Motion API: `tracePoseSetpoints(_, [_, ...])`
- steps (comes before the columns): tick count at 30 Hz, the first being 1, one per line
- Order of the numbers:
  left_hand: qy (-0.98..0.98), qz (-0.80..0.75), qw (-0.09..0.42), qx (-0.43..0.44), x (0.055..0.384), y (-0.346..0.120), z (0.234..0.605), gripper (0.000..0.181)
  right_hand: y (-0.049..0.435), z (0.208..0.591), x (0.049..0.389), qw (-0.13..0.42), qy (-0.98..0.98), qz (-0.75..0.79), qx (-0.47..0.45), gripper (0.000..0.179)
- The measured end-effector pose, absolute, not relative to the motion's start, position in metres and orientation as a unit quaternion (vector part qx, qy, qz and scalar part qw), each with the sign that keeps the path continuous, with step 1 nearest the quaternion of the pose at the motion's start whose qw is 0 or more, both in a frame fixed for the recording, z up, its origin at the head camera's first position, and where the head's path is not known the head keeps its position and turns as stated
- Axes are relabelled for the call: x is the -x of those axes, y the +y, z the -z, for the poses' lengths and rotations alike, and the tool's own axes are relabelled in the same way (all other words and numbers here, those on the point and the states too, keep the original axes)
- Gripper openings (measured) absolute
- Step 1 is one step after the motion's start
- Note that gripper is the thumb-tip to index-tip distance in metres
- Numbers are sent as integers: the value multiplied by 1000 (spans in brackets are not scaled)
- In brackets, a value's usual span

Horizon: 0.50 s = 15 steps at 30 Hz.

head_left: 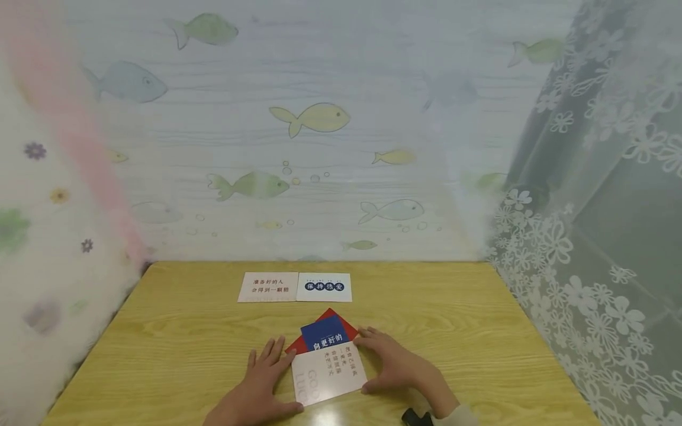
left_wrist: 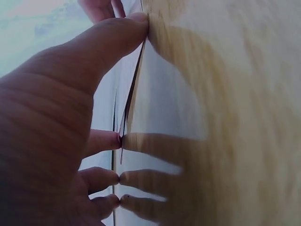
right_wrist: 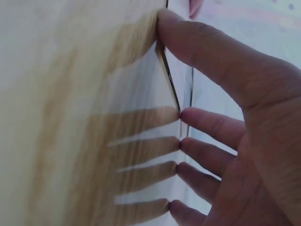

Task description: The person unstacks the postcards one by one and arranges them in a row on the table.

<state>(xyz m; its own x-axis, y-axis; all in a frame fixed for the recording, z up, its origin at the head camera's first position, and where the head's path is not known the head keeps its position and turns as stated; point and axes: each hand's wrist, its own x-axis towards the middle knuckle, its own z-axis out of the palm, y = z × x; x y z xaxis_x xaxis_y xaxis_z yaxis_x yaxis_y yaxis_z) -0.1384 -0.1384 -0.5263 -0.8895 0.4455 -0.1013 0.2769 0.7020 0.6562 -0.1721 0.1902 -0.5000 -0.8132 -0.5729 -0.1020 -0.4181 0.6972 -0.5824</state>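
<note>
A pale pink card (head_left: 327,376) with dark Chinese characters and faint "GOOD LUCK"-style lettering lies slightly turned at the front of the table. Beneath its far edge a blue card (head_left: 324,332) with white characters shows, and under that a red card (head_left: 330,313) pokes out in a point. My left hand (head_left: 256,384) has its thumb at the pink card's near left corner and its index fingertip at the far left corner. On the other side, my right hand (head_left: 396,364) touches the right corners with spread fingers. Both wrist views show fingertips (left_wrist: 112,141) resting down on the wood.
Toward the back of the wooden table (head_left: 453,319), a pink card (head_left: 268,287) and a white card with blue circles (head_left: 325,287) lie side by side. A fish-patterned curtain (head_left: 319,195) stands behind; lace curtain (head_left: 581,284) drapes at the right edge.
</note>
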Motion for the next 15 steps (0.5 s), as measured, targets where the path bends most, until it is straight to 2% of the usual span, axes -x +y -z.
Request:
tracePoseSetpoints(7, [918,-310,99,-225,135,-137,526,103,194,506,168,130,912,276,273,84])
tracePoseSetpoints(15, [930,-254,74,-255,137,-134,523,99,195,510,171,125,911,262,292,101])
